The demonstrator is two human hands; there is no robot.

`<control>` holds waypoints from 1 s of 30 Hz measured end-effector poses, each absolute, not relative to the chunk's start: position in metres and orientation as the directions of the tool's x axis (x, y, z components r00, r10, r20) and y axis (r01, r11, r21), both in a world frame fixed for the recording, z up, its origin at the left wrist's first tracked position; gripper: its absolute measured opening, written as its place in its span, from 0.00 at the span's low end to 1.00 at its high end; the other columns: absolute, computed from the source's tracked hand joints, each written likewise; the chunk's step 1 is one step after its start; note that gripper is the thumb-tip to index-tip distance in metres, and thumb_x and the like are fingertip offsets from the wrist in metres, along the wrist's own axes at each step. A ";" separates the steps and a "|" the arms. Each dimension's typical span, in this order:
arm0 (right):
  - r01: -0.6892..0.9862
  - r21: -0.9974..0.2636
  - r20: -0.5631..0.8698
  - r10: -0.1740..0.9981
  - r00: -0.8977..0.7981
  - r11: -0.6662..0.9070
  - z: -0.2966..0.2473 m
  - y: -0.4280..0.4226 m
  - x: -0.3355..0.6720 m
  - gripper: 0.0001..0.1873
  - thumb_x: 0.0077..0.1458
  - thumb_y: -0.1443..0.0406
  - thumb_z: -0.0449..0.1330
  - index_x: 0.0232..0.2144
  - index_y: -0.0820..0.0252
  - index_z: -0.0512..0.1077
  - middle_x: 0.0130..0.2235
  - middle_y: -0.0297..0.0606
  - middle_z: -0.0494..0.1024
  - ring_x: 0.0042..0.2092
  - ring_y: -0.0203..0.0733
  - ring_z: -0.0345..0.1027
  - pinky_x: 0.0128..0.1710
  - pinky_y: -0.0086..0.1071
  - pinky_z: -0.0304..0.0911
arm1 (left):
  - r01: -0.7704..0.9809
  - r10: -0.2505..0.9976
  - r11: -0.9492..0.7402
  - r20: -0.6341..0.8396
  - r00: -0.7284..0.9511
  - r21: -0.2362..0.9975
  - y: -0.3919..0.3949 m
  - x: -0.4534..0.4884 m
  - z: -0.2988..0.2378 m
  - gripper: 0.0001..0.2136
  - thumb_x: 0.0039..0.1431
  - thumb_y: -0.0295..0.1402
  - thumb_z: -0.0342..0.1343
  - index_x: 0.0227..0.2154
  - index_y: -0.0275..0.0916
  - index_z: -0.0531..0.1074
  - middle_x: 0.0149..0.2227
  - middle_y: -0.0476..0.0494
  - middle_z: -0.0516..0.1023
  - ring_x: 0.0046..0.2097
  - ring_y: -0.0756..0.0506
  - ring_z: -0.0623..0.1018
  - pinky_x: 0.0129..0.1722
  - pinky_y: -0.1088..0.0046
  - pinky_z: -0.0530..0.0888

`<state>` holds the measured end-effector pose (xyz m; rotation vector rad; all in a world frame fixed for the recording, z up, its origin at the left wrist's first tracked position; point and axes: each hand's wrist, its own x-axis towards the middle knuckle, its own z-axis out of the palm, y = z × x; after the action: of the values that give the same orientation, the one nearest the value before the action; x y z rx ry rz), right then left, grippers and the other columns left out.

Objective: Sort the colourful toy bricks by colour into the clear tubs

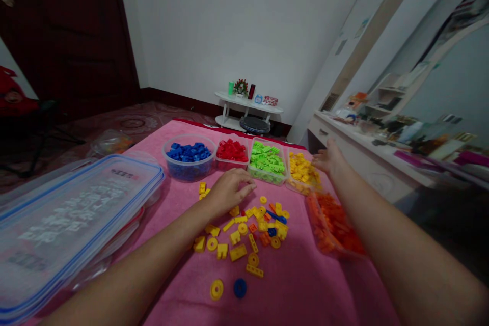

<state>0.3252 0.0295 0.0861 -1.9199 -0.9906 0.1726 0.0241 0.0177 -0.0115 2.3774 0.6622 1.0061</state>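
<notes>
My left hand [232, 189] hovers over the back of a loose pile of toy building pieces, its thumb and fingers apart and nothing visible in it. Mostly yellow pieces [238, 252] make up the pile, with some orange, red and blue ones mixed in. At the right, my right hand [324, 159] is beside a clear container of yellow pieces [303, 170], fingers stretched toward it; no piece shows in them. A container of orange pieces [336, 221] stands below my right forearm, which partly hides it. Nearest me lie a yellow ring [216, 290] and a blue ring [240, 288].
Along the back stand containers of blue [189, 155], red [232, 153] and green pieces [266, 160]. Stacked plastic lids [80, 224] fill the left side of the pink cloth [298, 285]. A cluttered dresser [374, 147] is at the right, a small white shelf [248, 104] beyond.
</notes>
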 end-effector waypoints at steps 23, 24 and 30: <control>0.947 -0.312 -0.018 0.996 -0.092 0.082 0.007 -0.063 0.213 0.18 0.51 0.64 0.57 0.45 0.60 0.72 0.41 0.42 0.78 0.41 0.41 0.71 0.37 0.29 0.61 | 0.211 0.382 -0.796 0.201 0.902 0.567 -0.009 0.030 -0.018 0.08 0.55 0.36 0.55 0.30 0.39 0.78 0.38 0.44 0.77 0.41 0.46 0.75 0.41 0.75 0.69; 0.929 -0.357 0.009 0.995 -0.099 0.096 0.013 -0.059 0.219 0.19 0.51 0.63 0.58 0.46 0.60 0.72 0.40 0.40 0.78 0.39 0.40 0.71 0.36 0.29 0.61 | 0.233 0.410 -0.786 0.200 0.890 0.572 -0.007 0.029 -0.018 0.09 0.55 0.37 0.55 0.29 0.38 0.77 0.37 0.44 0.77 0.39 0.47 0.75 0.40 0.75 0.68; 0.966 -0.222 0.133 0.978 0.163 -0.131 0.049 -0.016 0.299 0.16 0.56 0.60 0.53 0.42 0.60 0.75 0.44 0.44 0.78 0.45 0.46 0.70 0.44 0.35 0.61 | 0.229 0.421 -0.781 0.217 0.881 0.581 -0.002 0.028 -0.023 0.09 0.55 0.38 0.55 0.29 0.38 0.76 0.34 0.44 0.77 0.38 0.47 0.74 0.38 0.75 0.67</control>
<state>0.2994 -0.0157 0.0489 -2.1854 -1.8802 0.0653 0.0285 -0.0016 -0.0229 2.4870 0.4692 0.4553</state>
